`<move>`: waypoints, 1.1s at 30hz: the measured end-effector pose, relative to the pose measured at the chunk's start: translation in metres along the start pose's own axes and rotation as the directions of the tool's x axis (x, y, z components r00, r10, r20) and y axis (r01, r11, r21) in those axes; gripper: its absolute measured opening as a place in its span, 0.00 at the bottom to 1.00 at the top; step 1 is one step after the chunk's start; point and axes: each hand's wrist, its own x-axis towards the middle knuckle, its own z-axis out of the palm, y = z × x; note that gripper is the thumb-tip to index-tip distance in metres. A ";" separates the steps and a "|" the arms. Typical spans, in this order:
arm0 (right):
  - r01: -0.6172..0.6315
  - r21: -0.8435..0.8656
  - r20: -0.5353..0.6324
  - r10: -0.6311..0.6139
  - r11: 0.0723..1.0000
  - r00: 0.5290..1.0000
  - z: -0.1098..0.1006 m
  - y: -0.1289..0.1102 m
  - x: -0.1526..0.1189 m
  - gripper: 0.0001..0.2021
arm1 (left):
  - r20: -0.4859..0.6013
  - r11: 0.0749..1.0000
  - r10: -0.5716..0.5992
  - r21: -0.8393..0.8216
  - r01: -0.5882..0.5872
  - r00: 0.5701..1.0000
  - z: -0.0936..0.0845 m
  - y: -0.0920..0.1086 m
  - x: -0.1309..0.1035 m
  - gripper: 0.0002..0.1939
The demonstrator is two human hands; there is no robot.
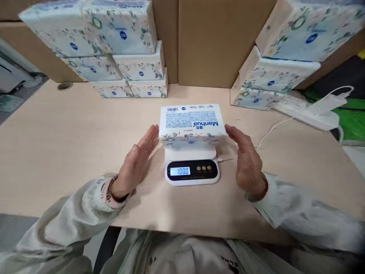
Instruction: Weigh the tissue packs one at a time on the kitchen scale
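Observation:
A tissue pack [191,123] with a floral print and blue lettering rests on a white digital scale [190,154] in the middle of the table. The scale's lit display reads about 100.0. My left hand [137,160] is at the pack's left side, fingers straight and the palm turned toward it. On the opposite side, my right hand [246,160] has its fingers stretched out beside the pack's right end. Fingertips of both hands are very close to the pack; I cannot tell whether they touch it. The pack hides most of the scale's weighing plate.
Tissue packs [122,38] are stacked at the back left, and another stack [270,76] stands at the back right. Behind them is a cardboard panel [216,42]. A white power strip [316,114] lies at the right, its thin cable [268,133] running to the scale.

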 end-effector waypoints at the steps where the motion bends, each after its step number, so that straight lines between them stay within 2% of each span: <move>1: 0.003 0.001 0.000 -0.003 1.000 1.000 0.001 0.000 0.000 0.27 | -0.002 1.000 -0.001 -0.002 0.001 1.000 0.001 0.000 0.000 0.29; 24: -0.001 0.004 0.006 0.001 1.000 1.000 0.004 0.003 -0.001 0.27 | 0.007 1.000 -0.017 0.027 0.017 1.000 0.001 0.003 0.002 0.30; 33: 0.014 -0.050 0.027 -0.012 0.999 1.000 0.003 0.001 0.001 0.27 | -0.006 0.999 -0.008 0.038 0.008 1.000 0.000 0.001 0.002 0.28</move>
